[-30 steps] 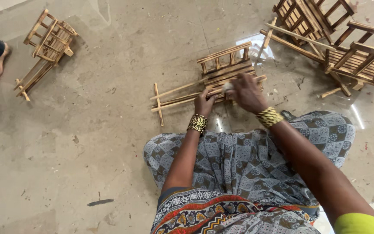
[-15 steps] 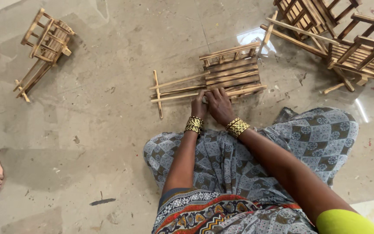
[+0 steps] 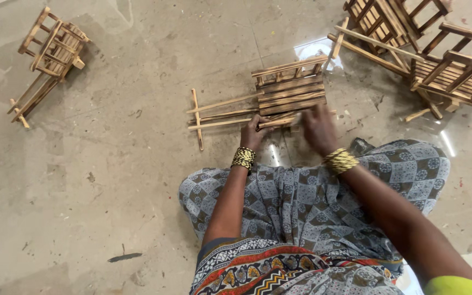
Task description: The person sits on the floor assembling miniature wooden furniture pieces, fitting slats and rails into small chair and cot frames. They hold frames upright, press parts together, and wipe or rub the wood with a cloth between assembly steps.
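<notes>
A half-built small wooden chair frame (image 3: 279, 95) of scorched slats lies flat on the stone floor in front of my knees, its long legs (image 3: 219, 112) pointing left. My left hand (image 3: 254, 134) grips the near rail of the frame. My right hand (image 3: 318, 128), blurred with motion, rests on the same near rail just to the right. Both wrists carry gold bangles.
A finished small wooden chair (image 3: 47, 57) lies tipped at the far left. Several more wooden chairs (image 3: 438, 60) and loose sticks (image 3: 419, 114) are piled at the far right. A clear plastic sheet (image 3: 315, 49) lies behind the frame. My patterned skirt (image 3: 307, 202) covers my lap.
My right hand moved from beside my left hand outward to the right along the near rail. Another person's foot at the left edge has gone out of view.
</notes>
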